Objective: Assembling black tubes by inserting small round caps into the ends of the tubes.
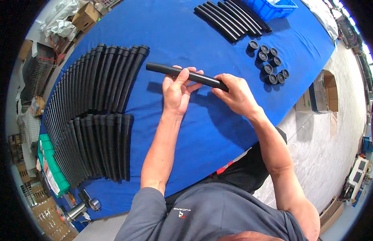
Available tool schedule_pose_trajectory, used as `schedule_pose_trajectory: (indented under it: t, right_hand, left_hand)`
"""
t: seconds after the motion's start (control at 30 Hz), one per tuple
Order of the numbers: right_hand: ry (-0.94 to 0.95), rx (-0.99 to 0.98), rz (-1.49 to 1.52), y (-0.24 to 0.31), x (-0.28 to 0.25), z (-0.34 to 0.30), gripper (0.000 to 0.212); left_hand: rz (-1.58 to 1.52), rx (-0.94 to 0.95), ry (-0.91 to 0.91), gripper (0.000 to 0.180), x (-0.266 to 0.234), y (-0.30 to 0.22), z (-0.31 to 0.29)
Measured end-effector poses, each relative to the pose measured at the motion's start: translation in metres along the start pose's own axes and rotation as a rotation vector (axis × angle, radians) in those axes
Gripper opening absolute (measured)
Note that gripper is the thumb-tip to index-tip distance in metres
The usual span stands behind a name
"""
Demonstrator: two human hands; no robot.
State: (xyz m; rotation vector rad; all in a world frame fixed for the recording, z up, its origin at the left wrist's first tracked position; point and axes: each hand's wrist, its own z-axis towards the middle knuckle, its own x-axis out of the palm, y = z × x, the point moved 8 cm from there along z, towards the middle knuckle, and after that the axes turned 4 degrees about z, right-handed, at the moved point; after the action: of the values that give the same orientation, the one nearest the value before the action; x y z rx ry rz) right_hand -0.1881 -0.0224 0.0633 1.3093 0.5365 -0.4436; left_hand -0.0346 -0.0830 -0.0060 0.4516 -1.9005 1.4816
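Note:
A black tube (202, 78) is held nearly level above the blue cloth, its left end a little higher. My left hand (179, 89) is closed around its middle, palm up, with the thumb on top. At the tube's right end, my right hand (236, 93) grips with the fingers over it, hiding that end. To the left lie two rows of black capped tubes, a far row (102, 78) and a near row (104, 146). Several plain black tubes (230, 20) lie at the far side, and a group of round black caps (268, 68) stands right of my hands.
A blue plastic crate (274, 9) stands at the table's far edge. Beside the table's left edge are a green crate (54, 164) and a tape dispenser (90, 203). An opened cardboard box (321, 92) sits on the floor to the right.

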Motion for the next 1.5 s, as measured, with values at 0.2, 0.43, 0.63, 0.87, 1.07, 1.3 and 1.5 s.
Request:
schedule_pose_trajectory:
  t: [0.2, 0.43, 0.63, 0.87, 1.07, 1.3, 1.5]
  right_hand:
    - [0.010, 0.008, -0.002, 0.002, 0.004, 0.003, 0.025]
    - [-0.104, -0.009, -0.014, 0.002, -0.002, -0.007, 0.027]
    - [-0.238, -0.211, -0.330, 0.020, 0.006, -0.008, 0.032]
    - [0.003, 0.083, -0.004, 0.001, 0.007, -0.004, 0.023]
    - [0.013, 0.031, -0.017, 0.003, 0.007, -0.004, 0.023]
    - [-0.040, 0.007, -0.080, 0.000, 0.013, -0.007, 0.027]
    - [0.017, 0.008, -0.103, 0.000, 0.014, -0.002, 0.025]
  left_hand:
    - [-0.002, 0.019, -0.006, 0.010, -0.002, -0.004, -0.002]
    - [-0.087, -0.035, -0.019, 0.019, 0.003, 0.006, -0.002]
    - [-0.096, -0.009, 0.020, 0.023, 0.004, 0.005, 0.000]
    - [-0.050, 0.004, 0.045, 0.022, 0.010, 0.004, -0.001]
    - [-0.099, -0.026, 0.054, 0.021, 0.003, 0.008, 0.002]
    - [-0.052, -0.031, 0.037, 0.021, 0.002, 0.005, 0.000]
    - [-0.034, -0.038, 0.086, 0.013, -0.001, 0.001, 0.001]
